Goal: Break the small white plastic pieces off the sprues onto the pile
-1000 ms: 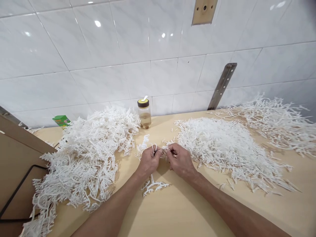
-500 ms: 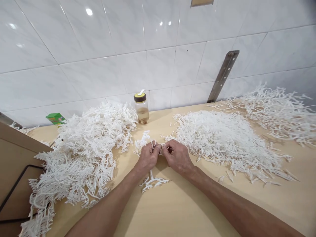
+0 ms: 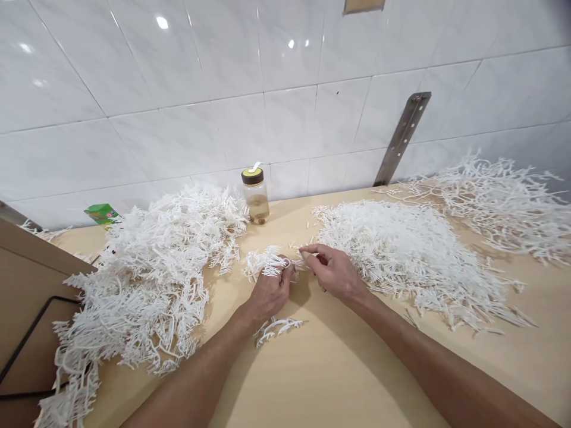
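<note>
My left hand (image 3: 270, 291) is closed around a white plastic branched strip (image 3: 263, 261) whose teeth fan out above my fingers. My right hand (image 3: 333, 272) sits just to its right, thumb and forefinger pinched on a small white plastic piece (image 3: 305, 252) near the edge of the middle pile of loose white pieces (image 3: 401, 249). A large heap of white branched strips (image 3: 151, 279) lies left of my left hand. One more strip (image 3: 277, 329) rests on the wooden table (image 3: 321, 380) under my left wrist.
A small clear jar with a brown lid (image 3: 256, 194) stands at the tiled wall. A third white pile (image 3: 499, 202) spreads at the far right. A metal bracket (image 3: 401, 138) leans on the wall, a green carton (image 3: 103, 214) sits far left, and a cardboard box (image 3: 31, 309) borders the left edge.
My hands have drawn apart: the right hand moved right toward the middle pile with a small piece, while the left hand keeps the strip, now turned so its teeth fan out.
</note>
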`<state>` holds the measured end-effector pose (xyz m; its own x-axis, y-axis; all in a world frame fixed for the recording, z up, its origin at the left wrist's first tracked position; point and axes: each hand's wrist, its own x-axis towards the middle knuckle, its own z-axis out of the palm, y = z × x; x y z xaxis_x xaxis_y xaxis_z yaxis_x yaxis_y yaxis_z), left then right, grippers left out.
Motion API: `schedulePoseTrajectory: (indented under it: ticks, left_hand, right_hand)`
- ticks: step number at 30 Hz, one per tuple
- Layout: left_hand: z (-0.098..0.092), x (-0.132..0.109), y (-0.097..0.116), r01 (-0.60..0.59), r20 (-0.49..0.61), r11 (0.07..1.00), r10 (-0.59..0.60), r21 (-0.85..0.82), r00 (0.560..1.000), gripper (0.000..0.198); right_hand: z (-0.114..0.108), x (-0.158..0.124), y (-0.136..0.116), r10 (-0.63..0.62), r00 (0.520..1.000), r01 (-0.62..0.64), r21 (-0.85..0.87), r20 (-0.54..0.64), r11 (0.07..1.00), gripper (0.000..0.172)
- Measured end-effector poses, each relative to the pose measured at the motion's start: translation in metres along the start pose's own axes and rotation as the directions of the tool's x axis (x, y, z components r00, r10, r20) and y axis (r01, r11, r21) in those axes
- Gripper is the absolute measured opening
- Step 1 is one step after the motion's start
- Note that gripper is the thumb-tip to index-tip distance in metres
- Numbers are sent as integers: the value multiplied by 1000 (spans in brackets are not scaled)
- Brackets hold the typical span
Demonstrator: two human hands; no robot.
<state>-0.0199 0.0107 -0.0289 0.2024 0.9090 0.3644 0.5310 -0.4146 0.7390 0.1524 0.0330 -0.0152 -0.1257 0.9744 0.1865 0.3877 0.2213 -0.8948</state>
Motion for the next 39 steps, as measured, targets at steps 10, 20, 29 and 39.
schedulePoseTrajectory:
  ticks: [10,20,29,39]
  left_hand:
    - [-2,0,10,35,8,999,-35,-24,999,27]
    - [-8,1,12,180,178,975,-155,-130,972,23]
    - [-1,-1,7,224,32,952,-222,-209,974,26]
    - [-1,-2,9,247,15,950,-249,-192,968,23]
  right_hand:
    - [7,-4,0,-165,986,166,-84,11,983,18]
    - [5,0,4,-416,907,409,-351,57,843,18]
    - [-10,10,9,114,993,-113,22,-23,993,21]
    - [-1,-5,-9,41,977,-44,9,208,999,23]
